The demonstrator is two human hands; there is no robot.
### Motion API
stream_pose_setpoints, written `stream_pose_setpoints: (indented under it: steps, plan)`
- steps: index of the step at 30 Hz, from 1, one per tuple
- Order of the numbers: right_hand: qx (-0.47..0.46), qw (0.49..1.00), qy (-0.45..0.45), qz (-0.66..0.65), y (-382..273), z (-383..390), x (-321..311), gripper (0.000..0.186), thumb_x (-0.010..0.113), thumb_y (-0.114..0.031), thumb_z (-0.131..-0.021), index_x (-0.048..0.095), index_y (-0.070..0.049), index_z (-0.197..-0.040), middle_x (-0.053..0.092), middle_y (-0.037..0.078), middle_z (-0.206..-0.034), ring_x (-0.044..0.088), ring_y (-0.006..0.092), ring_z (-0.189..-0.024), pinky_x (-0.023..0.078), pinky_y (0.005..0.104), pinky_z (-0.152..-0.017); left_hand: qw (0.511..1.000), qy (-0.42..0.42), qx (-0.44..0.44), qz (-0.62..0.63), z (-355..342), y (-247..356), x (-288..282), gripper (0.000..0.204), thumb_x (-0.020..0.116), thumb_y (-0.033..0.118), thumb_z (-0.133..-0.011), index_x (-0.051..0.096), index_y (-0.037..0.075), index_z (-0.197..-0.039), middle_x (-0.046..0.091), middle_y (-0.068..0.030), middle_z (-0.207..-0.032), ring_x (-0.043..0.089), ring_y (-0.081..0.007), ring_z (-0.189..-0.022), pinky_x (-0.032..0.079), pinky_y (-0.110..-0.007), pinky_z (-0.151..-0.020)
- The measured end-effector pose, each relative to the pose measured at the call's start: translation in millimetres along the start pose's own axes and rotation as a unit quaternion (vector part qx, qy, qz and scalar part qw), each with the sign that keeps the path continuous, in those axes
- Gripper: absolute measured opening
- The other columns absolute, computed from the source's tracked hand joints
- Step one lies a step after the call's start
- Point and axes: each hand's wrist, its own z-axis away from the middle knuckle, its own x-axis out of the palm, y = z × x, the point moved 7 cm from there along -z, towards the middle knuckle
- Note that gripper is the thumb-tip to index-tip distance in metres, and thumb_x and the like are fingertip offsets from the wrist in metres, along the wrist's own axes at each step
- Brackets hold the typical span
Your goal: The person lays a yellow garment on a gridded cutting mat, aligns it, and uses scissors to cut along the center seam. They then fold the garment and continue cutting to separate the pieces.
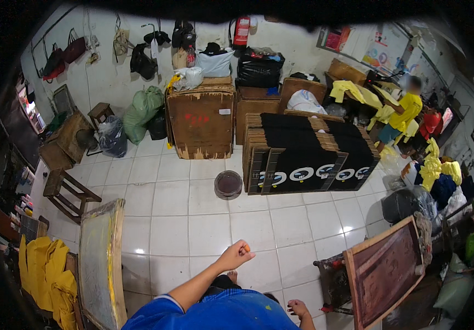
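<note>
One small orange piece (247, 248) sits between the thumb and fingers of the left hand (233, 256), pinched and held out over the tiled floor (209, 231); it has not been set down, and what it is cannot be made out. The right hand (298, 308) hangs low near the body, its fingers loosely parted, with nothing visible in it. As for how far things have come, the black cloths (289, 132) on the upright boards (254, 131) bear white, blue and yellow prints on the faces that show, so that printing looks done there; whether those hidden deeper in the row are printed, I cannot tell. Neither hand touches the boards, the tub (228, 196) beside them, or the two framed screens, the left screen (95, 258) and the right screen (387, 264). Yellow cloth (48, 275) lies at the lower left, its stage unclear. At the far right, a co-worker (410, 109) is among more yellow pieces; how many remain to be handled there cannot be judged.
</note>
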Motion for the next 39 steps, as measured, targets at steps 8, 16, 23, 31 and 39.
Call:
stream_pose_setpoints:
  steps: [8, 16, 23, 31, 39]
  plan:
    - [0.033, 0.999, -0.02, 0.016, -44.6, -117.2, -32.8, 0.033, 0.072, -0.032, -0.094, 0.072, -0.005, -0.113, 0.073, 0.008, -0.097, 0.071, 0.0201, -0.079, 0.055, 0.0358, -0.064, 0.993, -0.014, 0.023, -0.115, -186.4, 22.5, -36.0, 0.029, 0.078, 0.023, -0.091, 0.055, 0.006, -0.089, 0.053, -0.0016, -0.073, 0.049, -0.0112, -0.068, 0.044, -0.031, -0.062]
    - [-0.022, 0.994, -0.079, 0.068, -247.6, -257.8, -166.6, 0.031, 0.069, -0.027, -0.094, 0.07, -0.004, -0.114, 0.073, 0.011, -0.101, 0.072, 0.0229, -0.08, 0.057, 0.0365, -0.061, 0.968, 0.207, -0.088, -0.113, -266.8, -80.1, -60.4, 0.024, 0.073, 0.022, -0.089, 0.059, 0.004, -0.089, 0.058, -0.0036, -0.069, 0.053, -0.0133, -0.062, 0.045, -0.034, -0.056]
    - [-0.311, 0.95, 0.031, -0.014, -550.6, -294.7, -295.2, 0.026, 0.063, -0.028, -0.1, 0.069, -0.005, -0.11, 0.069, 0.003, -0.091, 0.066, 0.0129, -0.073, 0.051, 0.0287, -0.055, 0.941, 0.071, -0.28, -0.176, -245.2, -243.8, -33.8, 0.046, 0.07, 0.038, -0.095, 0.067, 0.001, -0.066, 0.069, -0.0083, -0.065, 0.062, -0.0199, -0.056, 0.051, -0.038, -0.054]
    - [-0.336, 0.899, 0.092, 0.267, -541.7, -351.6, -409.0, 0.032, 0.065, -0.028, -0.101, 0.071, 0.001, -0.113, 0.073, 0.011, -0.09, 0.072, 0.0215, -0.084, 0.058, 0.0386, -0.076, 0.916, -0.101, -0.344, -0.177, -437.5, -268.7, 18.4, 0.044, 0.069, 0.039, -0.098, 0.073, 0.001, -0.075, 0.072, -0.0088, -0.07, 0.066, -0.0196, -0.059, 0.052, -0.033, -0.051]
    - [-0.015, 0.971, 0.238, 0.03, -280.5, -383.0, -535.5, 0.033, 0.068, -0.032, -0.098, 0.073, -0.001, -0.087, 0.068, 0.005, -0.072, 0.068, 0.0249, -0.067, 0.055, 0.0395, -0.063, 0.917, -0.107, -0.251, -0.29, -811.5, -176.3, 116.5, 0.04, 0.083, 0.035, -0.083, 0.068, 0.0, -0.096, 0.074, -0.0118, -0.082, 0.072, -0.0219, -0.072, 0.058, -0.039, -0.066]
